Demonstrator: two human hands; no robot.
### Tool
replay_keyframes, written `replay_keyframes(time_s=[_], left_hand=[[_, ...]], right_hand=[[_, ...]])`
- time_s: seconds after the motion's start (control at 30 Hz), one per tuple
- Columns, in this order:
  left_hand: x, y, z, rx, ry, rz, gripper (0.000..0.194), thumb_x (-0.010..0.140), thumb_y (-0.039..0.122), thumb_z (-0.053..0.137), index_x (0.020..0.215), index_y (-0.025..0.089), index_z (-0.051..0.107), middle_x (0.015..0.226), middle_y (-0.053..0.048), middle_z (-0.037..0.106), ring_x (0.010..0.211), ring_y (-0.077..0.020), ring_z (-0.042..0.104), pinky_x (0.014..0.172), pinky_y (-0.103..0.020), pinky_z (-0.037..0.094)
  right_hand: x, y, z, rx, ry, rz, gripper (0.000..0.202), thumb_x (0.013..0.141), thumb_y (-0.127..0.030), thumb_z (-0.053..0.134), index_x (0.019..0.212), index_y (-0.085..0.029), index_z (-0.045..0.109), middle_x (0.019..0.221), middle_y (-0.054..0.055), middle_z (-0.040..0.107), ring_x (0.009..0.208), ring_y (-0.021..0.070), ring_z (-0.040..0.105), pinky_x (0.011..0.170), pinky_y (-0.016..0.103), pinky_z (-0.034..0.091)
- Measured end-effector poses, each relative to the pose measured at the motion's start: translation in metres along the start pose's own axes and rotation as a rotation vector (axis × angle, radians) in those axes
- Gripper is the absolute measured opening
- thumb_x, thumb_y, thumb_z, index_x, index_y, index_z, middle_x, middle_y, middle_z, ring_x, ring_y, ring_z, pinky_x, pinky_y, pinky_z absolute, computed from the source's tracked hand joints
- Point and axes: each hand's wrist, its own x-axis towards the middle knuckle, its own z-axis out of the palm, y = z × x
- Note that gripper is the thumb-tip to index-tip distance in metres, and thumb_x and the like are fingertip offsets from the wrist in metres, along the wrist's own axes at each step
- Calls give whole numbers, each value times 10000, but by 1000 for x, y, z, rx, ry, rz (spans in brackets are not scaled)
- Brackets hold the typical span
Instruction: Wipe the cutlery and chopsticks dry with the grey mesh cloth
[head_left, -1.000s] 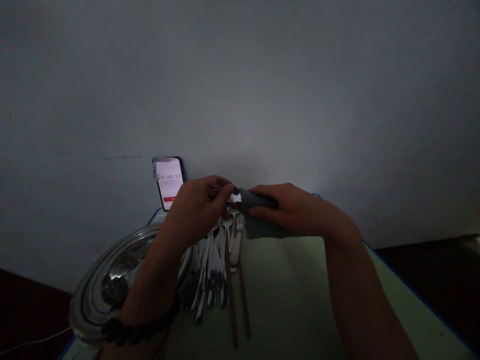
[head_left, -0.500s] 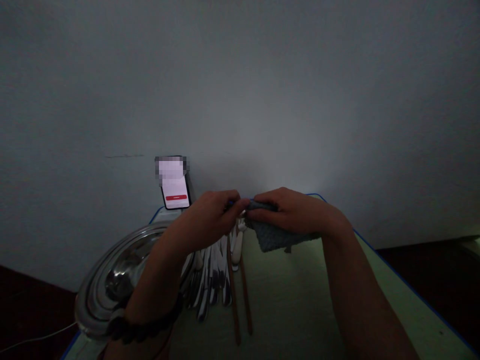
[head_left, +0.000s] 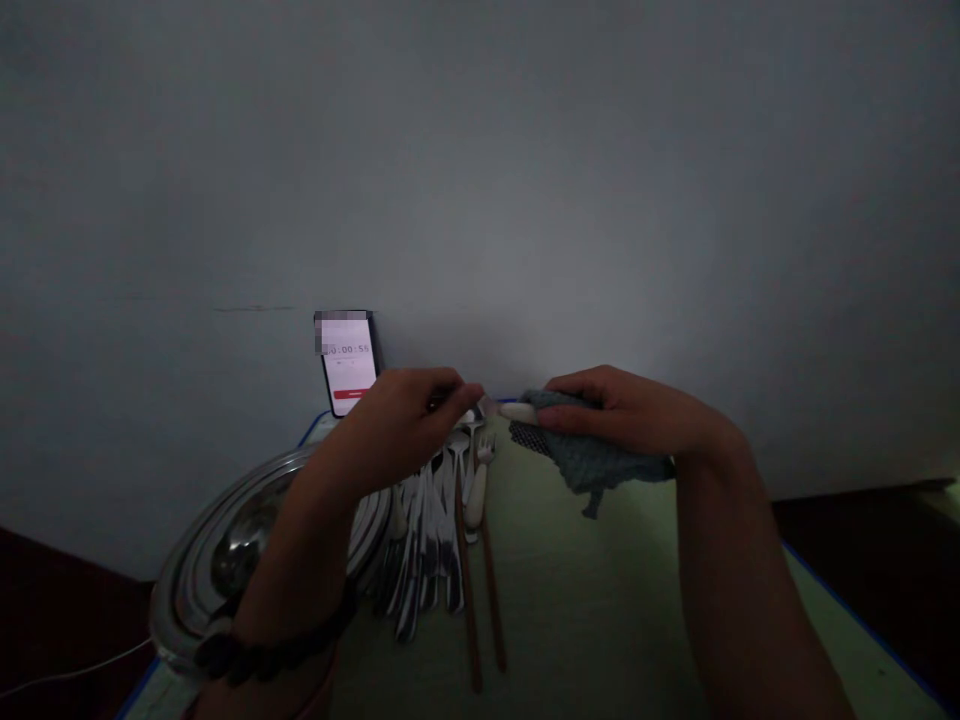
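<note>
Between my hands is a white-handled piece of cutlery (head_left: 517,412); its metal end is partly covered by my left fingertips, so I cannot tell its exact kind. My left hand (head_left: 409,425) pinches that metal end. My right hand (head_left: 615,410) is closed around a grey-blue cloth (head_left: 592,460), with the handle's end at its fingers. Below my left hand lie several knives and other metal cutlery (head_left: 427,550), with a white-handled fork (head_left: 478,490) beside them. Two brown chopsticks (head_left: 491,600) lie to their right.
A shiny round metal basin (head_left: 195,560) stands at the left, partly behind my left forearm. A phone (head_left: 349,360) showing a timer leans against the wall (head_left: 525,200). The green table (head_left: 585,620) has a blue edge. A white cable (head_left: 82,675) runs at lower left.
My right hand and the cloth have moved right, away from my left hand. The white handle now shows between them. My left hand has shifted slightly left.
</note>
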Motion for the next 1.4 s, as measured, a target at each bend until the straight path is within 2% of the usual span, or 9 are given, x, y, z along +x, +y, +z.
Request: replay_keyframes(time_s=[0.1, 0.2, 0.47, 0.67, 0.97, 1.27, 1.4], left_hand=[[-3, 4, 1, -16, -56, 16, 406, 868, 400, 392, 609, 146, 574, 454, 51, 398, 425, -76, 377, 428, -205, 236], [-4, 7, 2, -53, -83, 43, 446, 878, 415, 368, 567, 148, 545, 455, 53, 372, 420, -72, 353, 419, -204, 214], [-3, 17, 5, -45, -25, 58, 429, 880, 376, 375, 525, 156, 468, 447, 62, 361, 421, -69, 342, 431, -200, 222], [-3, 19, 8, -23, -9, 56, 414, 880, 393, 370, 572, 161, 520, 455, 59, 407, 429, -81, 382, 436, -210, 246], [-1, 21, 10, 3, -6, 62, 407, 878, 363, 384, 554, 156, 517, 432, 69, 381, 409, -67, 355, 426, -206, 231], [-1, 21, 9, -4, -1, 56, 414, 881, 367, 382, 549, 155, 509, 443, 66, 382, 416, -68, 358, 433, -209, 235], [0, 22, 10, 4, 0, 67, 403, 882, 360, 380, 577, 153, 541, 447, 54, 429, 434, -78, 397, 443, -208, 249]], right_hand=[[-1, -3, 2, 59, 14, 9, 378, 782, -493, 513, 895, -149, 621, 672, 7, 585, 503, 83, 500, 408, 186, 365], [-3, -5, 3, 63, 43, -1, 361, 780, -481, 519, 868, -147, 623, 621, -8, 561, 474, 71, 479, 395, 178, 343], [-1, -5, 3, 10, 100, -38, 351, 768, -476, 521, 805, -142, 624, 566, -23, 519, 460, 68, 453, 394, 185, 298], [0, -8, 4, -34, 107, -49, 327, 760, -462, 524, 784, -152, 624, 581, -24, 511, 474, 69, 436, 416, 191, 304], [5, -8, 5, -83, 108, -100, 327, 775, -449, 498, 721, -142, 601, 557, -33, 477, 471, 61, 408, 437, 192, 297], [4, -9, 5, -92, 102, -87, 327, 779, -442, 498, 753, -137, 613, 569, -25, 496, 482, 64, 420, 430, 186, 297], [6, -8, 5, -109, 95, -96, 328, 781, -445, 495, 752, -139, 610, 567, -26, 492, 484, 66, 419, 433, 189, 294]])
